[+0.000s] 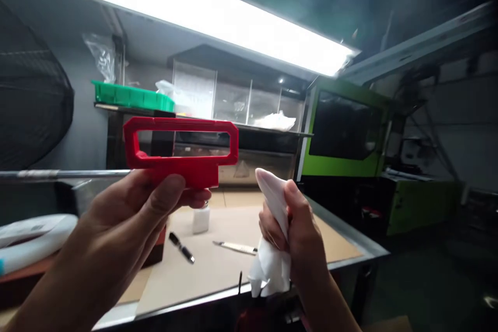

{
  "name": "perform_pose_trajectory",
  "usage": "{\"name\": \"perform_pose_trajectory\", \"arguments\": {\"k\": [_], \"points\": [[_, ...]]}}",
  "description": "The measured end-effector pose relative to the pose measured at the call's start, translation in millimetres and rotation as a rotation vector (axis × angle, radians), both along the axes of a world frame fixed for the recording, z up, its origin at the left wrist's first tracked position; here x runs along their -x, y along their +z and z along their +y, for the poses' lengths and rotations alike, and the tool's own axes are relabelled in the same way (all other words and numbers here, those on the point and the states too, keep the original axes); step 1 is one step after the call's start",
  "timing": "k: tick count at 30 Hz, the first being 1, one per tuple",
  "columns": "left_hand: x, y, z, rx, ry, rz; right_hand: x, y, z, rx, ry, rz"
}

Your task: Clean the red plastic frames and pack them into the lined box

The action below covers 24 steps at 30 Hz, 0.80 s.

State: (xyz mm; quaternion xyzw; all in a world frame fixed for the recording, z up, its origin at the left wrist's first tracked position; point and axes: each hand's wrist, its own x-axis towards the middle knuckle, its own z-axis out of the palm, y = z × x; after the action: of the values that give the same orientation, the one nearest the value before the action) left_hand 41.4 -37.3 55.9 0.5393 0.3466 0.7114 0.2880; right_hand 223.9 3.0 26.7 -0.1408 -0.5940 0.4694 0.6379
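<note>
A person's two bare hands are raised in front of a workshop bench (346,241), seen from a camera worn on the head. The left hand (132,212) grasps a red plastic part (181,148) by its solid lower block, thumb pressed across the front. The part is a long, rounded-corner rectangular frame with an open window through its middle, held up level above the bench, well clear of its surface. The right hand (298,231) is clenched around a bunched white cloth (272,249), which sticks up above the fist in a rounded tip and hangs below it. The cloth sits just right of the red part, near it but not touching.

Brown cardboard covers the bench. On it lie a dark pen (181,247), a small knife with a pale handle (235,247) and a small white bottle (201,219), partly hidden behind the left hand. A green tray (132,95) rests on a shelf behind. A green machine (346,137) stands to the right. A long bright ceiling light (210,15) runs overhead.
</note>
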Motion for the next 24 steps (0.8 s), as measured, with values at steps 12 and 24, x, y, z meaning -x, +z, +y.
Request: {"name": "perform_pose_trajectory", "arguments": {"k": [12, 24], "points": [[-42.5, 56.8, -3.7, -0.245, -0.116, 0.18, 2.0, 83.2, -9.8, -0.164, 0.367, 0.185], [-45.9, 79.4, -26.2, -0.323, -0.127, 0.251, -0.8, 112.9, -12.9, -0.24, 0.639, 0.136]]}}
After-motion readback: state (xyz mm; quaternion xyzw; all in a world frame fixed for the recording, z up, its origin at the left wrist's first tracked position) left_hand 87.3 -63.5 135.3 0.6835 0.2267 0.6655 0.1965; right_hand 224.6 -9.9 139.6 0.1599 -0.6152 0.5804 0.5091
